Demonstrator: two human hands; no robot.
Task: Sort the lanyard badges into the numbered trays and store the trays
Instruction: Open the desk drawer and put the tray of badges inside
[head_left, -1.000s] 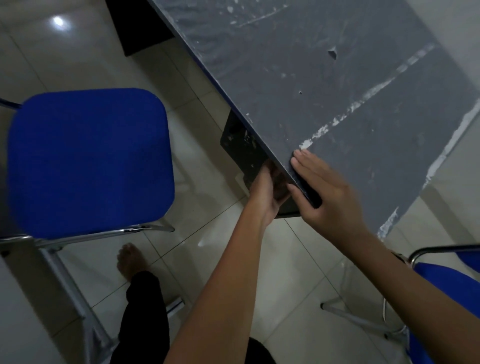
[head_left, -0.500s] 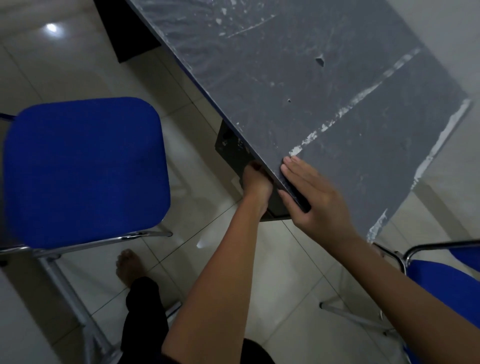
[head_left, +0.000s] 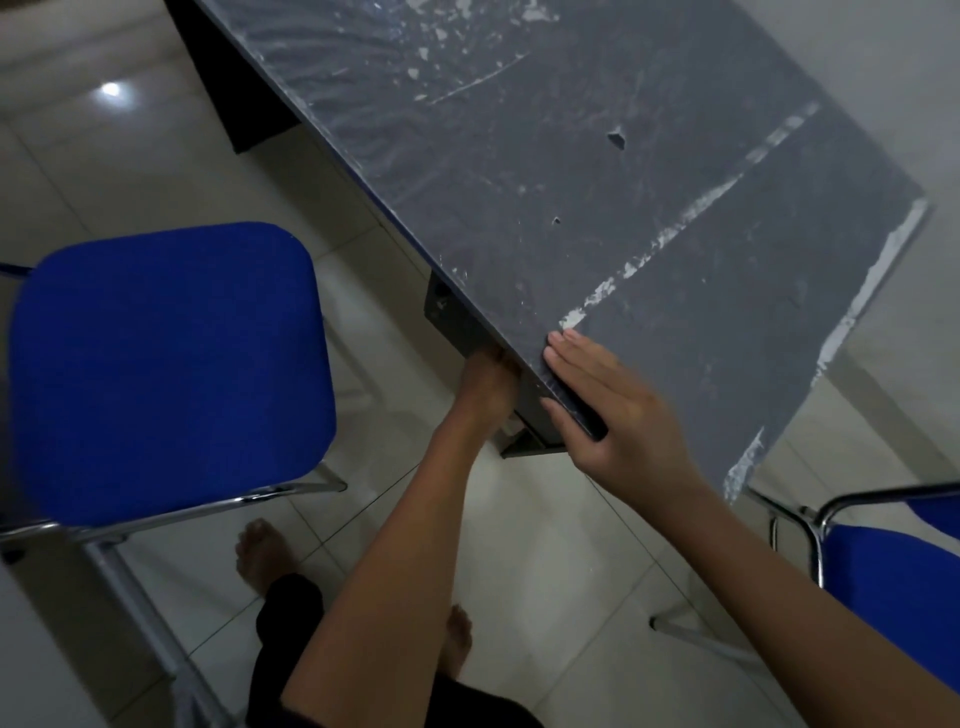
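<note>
A dark grey table (head_left: 597, 171) runs diagonally from the top centre of the frame down to the right, its top scuffed and flecked with white where the covering has peeled, with a long pale strip crossing it toward the right edge and a ragged white border along its lower right side. Under its near edge, at the middle of the frame, a black drawer (head_left: 454, 317) juts out slightly; whether any trays or badges sit inside cannot be told, and none are in view elsewhere. The left hand (head_left: 485, 382) reaches up beneath the table's edge against the drawer, its fingers hidden by the tabletop, so their state cannot be told. The right hand (head_left: 618, 415) lies flat on the table's edge just to the right, fingers straight and close together, thumb below the lip. The floor (head_left: 156, 156) is glossy pale tile with a lamp's reflection in the upper left. A blue padded chair (head_left: 166, 369) on chrome legs fills the left side, and a second blue chair (head_left: 898, 587) shows at the lower right. Two bare feet (head_left: 262, 553) and a dark trouser leg appear at the bottom centre.
</note>
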